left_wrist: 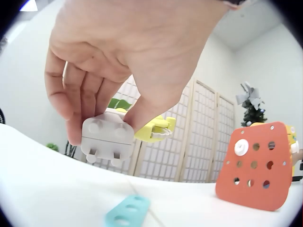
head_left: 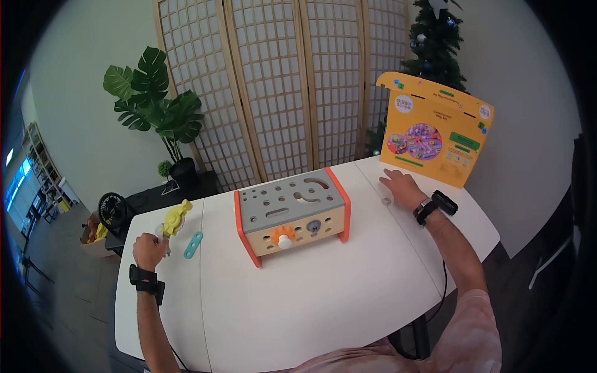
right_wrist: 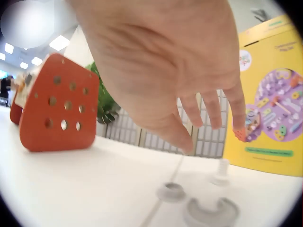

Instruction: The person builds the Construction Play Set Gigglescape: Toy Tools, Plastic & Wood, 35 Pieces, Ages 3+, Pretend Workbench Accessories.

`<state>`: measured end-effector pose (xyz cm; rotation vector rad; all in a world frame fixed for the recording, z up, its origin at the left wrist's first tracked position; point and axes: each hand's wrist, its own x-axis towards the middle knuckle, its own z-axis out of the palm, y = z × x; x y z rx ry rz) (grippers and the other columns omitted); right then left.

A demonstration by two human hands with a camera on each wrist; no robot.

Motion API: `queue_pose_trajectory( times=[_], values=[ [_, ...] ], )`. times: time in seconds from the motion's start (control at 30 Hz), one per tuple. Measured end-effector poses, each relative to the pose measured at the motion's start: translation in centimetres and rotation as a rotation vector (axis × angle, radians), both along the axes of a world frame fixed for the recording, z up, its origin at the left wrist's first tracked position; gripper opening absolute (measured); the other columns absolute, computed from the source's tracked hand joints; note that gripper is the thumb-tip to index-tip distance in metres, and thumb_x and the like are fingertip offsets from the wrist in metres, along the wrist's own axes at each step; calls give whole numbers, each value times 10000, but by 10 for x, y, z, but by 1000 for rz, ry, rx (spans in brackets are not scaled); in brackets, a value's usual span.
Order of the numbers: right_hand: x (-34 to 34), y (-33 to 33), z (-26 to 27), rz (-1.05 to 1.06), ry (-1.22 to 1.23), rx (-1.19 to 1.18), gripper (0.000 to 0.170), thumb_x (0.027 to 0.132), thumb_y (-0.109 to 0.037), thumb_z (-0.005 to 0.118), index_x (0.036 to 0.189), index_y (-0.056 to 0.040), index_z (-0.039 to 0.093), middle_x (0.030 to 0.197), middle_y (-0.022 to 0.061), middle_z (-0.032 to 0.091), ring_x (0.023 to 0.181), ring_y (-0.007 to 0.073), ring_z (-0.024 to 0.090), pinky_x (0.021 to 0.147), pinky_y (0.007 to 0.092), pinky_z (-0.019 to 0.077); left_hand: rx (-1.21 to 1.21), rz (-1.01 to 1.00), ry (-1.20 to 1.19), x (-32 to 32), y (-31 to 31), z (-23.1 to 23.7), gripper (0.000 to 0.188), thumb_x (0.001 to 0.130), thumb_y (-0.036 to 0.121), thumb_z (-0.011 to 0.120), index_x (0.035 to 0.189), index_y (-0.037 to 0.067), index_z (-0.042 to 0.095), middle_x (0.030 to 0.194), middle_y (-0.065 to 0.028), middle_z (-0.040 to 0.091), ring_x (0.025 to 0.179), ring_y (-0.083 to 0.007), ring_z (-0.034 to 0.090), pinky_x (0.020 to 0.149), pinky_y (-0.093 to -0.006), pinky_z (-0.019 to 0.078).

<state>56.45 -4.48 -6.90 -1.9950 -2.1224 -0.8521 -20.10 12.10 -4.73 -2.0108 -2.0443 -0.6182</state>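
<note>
At the table's left, my left hand (head_left: 149,252) pinches a light grey toy block (left_wrist: 108,137) with small round knobs, thumb on one side and fingers on the other. A yellow toy piece (head_left: 176,217) sits just beyond that hand, and a teal strip with holes (head_left: 193,245) lies to its right. Over the right side, my right hand (head_left: 405,189) is held palm down with loosely extended fingers and nothing in its grasp. Below it in the right wrist view lie a grey ring-shaped nut (right_wrist: 171,192), a grey crescent piece (right_wrist: 211,213) and a white bolt (right_wrist: 220,173).
A toy workbench (head_left: 292,202) with a grey top and red-orange ends stands mid-table, an orange gear (head_left: 281,234) and a grey screw (head_left: 314,226) on its front. A yellow box (head_left: 435,133) stands at the back right. A black fan (head_left: 112,210) is beyond the left edge.
</note>
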Motion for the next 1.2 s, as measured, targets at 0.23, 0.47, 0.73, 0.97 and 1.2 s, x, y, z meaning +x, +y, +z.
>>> queue_pose_trajectory(
  times=[0.23, 0.47, 0.73, 0.97, 1.2],
  values=[
    [12, 17, -2, -187, 22, -274, 234, 849, -31, 736, 1080, -65, 749, 1058, 153, 727, 1098, 354, 727, 914, 479, 618, -155, 120, -6, -24, -4, -9, 368, 792, 378, 863, 832, 14, 827, 851, -210, 795, 844, -410, 779, 776, -498, 634],
    [-36, 4, 57, -26, 335, -33, 222, 830, -38, 755, 1049, -31, 718, 1067, 155, 753, 999, 352, 731, 870, 462, 609, -133, 132, 4, -26, -2, -21, 333, 774, 347, 861, 833, 21, 827, 857, -203, 801, 826, -409, 781, 766, -481, 639],
    [-124, -4, 109, 373, 1031, 66, 282, 982, -58, 726, 1257, -6, 696, 1086, 105, 752, 996, 200, 760, 952, 332, 603, -132, 147, 70, -7, -17, 0, 502, 775, 523, 916, 851, 37, 815, 808, -168, 789, 800, -372, 787, 758, -474, 638],
    [-182, -9, 118, 565, 1414, -164, 198, 1063, -141, 739, 1223, -32, 695, 1168, 46, 756, 1190, 154, 728, 1090, 337, 550, 91, -326, -335, 80, -45, 64, 475, 937, 468, 855, 1061, 13, 801, 931, -145, 808, 904, -327, 789, 786, -422, 617],
    [-193, -5, 99, 563, 1308, -163, 119, 1078, -75, 691, 1179, -16, 672, 1232, 81, 755, 1265, 165, 678, 1174, 376, 483, 137, -974, -428, 192, -77, 104, 288, 1059, 195, 723, 1259, -11, 736, 1281, -175, 750, 1173, -328, 718, 1028, -411, 541]
  ],
)
